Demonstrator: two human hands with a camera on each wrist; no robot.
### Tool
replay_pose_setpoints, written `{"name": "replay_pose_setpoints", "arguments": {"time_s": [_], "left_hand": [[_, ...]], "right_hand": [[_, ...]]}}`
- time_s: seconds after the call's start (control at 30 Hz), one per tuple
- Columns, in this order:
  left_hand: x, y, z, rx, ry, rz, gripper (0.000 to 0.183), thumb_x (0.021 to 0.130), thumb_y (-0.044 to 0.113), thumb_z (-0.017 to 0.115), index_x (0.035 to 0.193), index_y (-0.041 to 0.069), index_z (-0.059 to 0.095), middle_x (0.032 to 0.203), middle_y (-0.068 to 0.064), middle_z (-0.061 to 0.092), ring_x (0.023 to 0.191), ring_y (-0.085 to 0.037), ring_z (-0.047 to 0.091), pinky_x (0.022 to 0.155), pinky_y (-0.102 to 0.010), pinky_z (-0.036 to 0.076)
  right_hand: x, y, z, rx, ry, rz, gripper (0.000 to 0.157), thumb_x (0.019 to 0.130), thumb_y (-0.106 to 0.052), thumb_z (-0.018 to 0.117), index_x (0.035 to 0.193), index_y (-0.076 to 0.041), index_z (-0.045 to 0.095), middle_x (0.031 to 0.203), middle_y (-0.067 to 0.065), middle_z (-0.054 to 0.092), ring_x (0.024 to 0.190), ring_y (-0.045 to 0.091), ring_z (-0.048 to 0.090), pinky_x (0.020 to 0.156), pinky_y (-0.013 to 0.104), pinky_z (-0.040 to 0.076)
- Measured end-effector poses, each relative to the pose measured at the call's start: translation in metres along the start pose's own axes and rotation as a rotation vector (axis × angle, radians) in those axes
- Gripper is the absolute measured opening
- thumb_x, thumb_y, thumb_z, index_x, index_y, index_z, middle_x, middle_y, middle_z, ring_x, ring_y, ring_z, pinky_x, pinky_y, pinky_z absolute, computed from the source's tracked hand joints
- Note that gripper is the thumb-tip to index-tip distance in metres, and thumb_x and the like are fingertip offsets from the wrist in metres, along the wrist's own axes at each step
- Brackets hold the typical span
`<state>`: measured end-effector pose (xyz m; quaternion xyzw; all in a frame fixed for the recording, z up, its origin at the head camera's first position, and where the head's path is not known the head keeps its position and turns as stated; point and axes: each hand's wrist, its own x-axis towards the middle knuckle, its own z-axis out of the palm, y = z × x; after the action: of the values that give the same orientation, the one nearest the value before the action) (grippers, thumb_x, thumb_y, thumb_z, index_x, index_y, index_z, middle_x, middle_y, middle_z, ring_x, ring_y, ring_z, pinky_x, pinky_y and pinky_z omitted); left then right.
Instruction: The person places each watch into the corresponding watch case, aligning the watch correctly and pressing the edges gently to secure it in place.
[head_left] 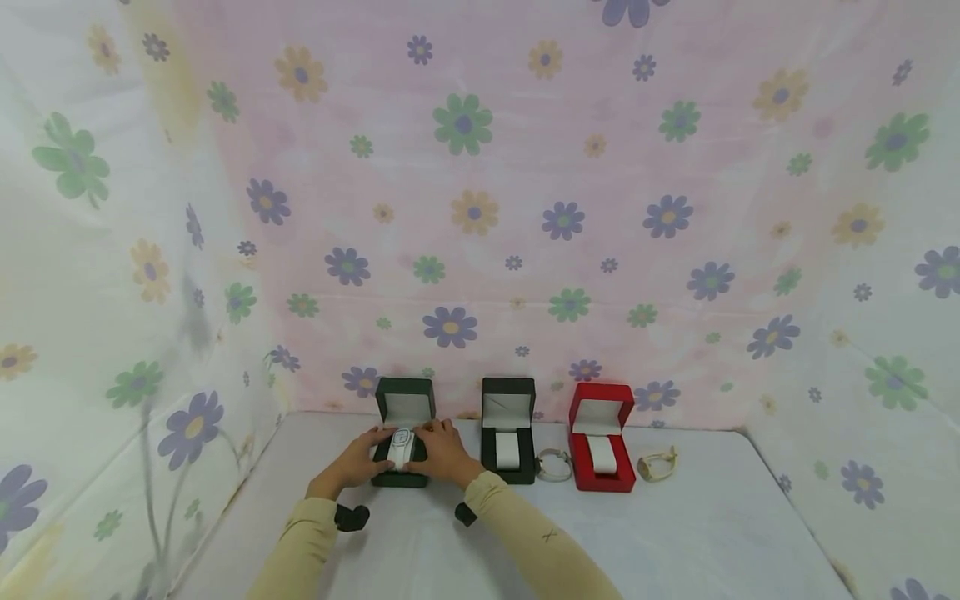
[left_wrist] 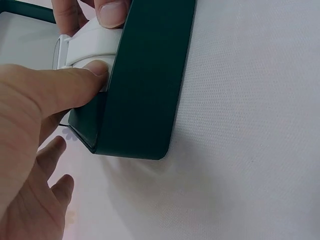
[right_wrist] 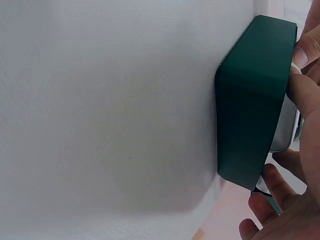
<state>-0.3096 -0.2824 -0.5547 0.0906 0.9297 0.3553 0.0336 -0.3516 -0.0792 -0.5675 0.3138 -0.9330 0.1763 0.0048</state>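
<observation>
A wristwatch with a white strap and pale square case [head_left: 402,439] sits round the cushion [left_wrist: 95,45] of the leftmost open dark green box [head_left: 405,481]. My left hand [head_left: 358,460] grips it from the left, thumb pressed on the white band at the front and fingers near the case. From the right, my right hand [head_left: 447,454] holds the same watch, its thumb at the front end and its fingers by the top. In the right wrist view the box's green wall [right_wrist: 252,105] hides most of the watch.
Right of my hands stand a second dark green box [head_left: 508,479] and a red box [head_left: 603,482], both open with white cushions. A silver-toned watch [head_left: 553,477] lies between them. A gold-toned watch [head_left: 657,475] lies right of the red box. Flowered cloth hangs behind.
</observation>
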Motion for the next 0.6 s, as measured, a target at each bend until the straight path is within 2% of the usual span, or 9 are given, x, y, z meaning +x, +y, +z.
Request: {"name": "replay_pose_setpoints", "arguments": {"time_s": [0.3, 0.6], "left_hand": [[-0.0049, 0.0021, -0.0011, -0.026, 0.019, 0.035, 0.061, 0.089, 0.005, 0.076, 0.144, -0.004, 0.052, 0.15, -0.035, 0.044, 0.144, -0.056, 0.03, 0.115, -0.071, 0.029], [-0.0056, -0.0044, -0.002, -0.039, 0.056, 0.139, 0.054, 0.092, 0.005, 0.072, 0.141, -0.008, 0.053, 0.146, -0.031, 0.05, 0.14, -0.054, 0.039, 0.114, -0.069, 0.032]], "right_hand": [[0.0009, 0.0012, 0.0009, 0.071, -0.01, 0.0, 0.072, 0.091, -0.05, 0.074, 0.146, -0.009, 0.054, 0.139, 0.01, 0.056, 0.121, 0.025, 0.047, 0.108, 0.043, 0.045], [-0.0027, 0.0002, -0.0051, 0.14, 0.006, -0.04, 0.061, 0.094, -0.041, 0.073, 0.143, -0.008, 0.057, 0.14, 0.013, 0.057, 0.123, 0.027, 0.048, 0.106, 0.042, 0.046]]}}
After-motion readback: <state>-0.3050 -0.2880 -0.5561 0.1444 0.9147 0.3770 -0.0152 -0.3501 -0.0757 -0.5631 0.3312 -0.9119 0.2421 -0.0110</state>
